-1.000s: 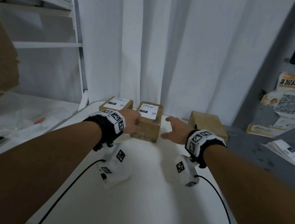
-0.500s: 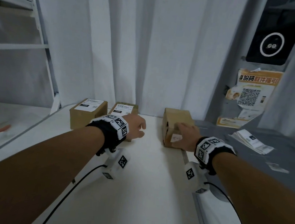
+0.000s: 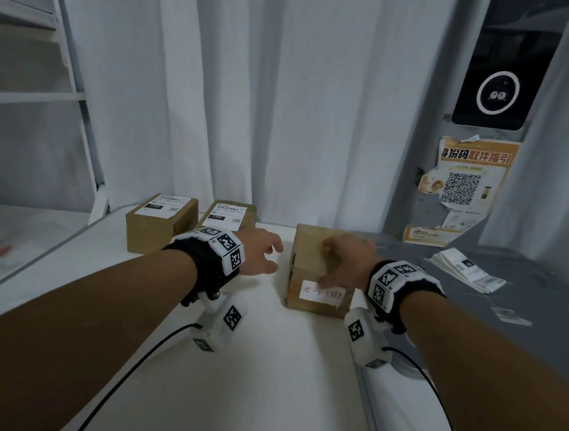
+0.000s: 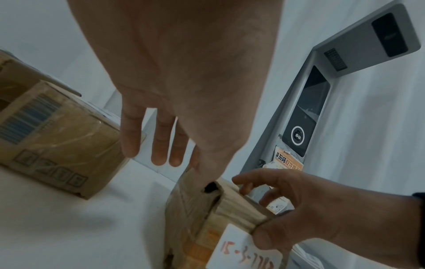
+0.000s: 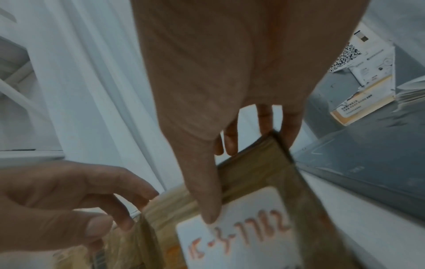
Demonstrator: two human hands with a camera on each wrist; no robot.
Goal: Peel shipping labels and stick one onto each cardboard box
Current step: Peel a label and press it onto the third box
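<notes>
Three cardboard boxes on the counter (image 3: 235, 365), two labelled; right hand (image 3: 347, 265) grips the third box (image 3: 310, 255), left hand (image 3: 259, 254) open beside it.

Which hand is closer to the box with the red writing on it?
Right. The right hand grips that box, thumb on its white sticker. The left hand hovers beside it, not touching.

Three cardboard boxes (image 3: 161, 222) (image 3: 229, 214) (image 3: 311, 252), two printed labels (image 3: 169, 201) (image 3: 227, 213), one handwritten sticker (image 3: 322, 293), perhaps one paper stack (image 3: 467, 270).
</notes>
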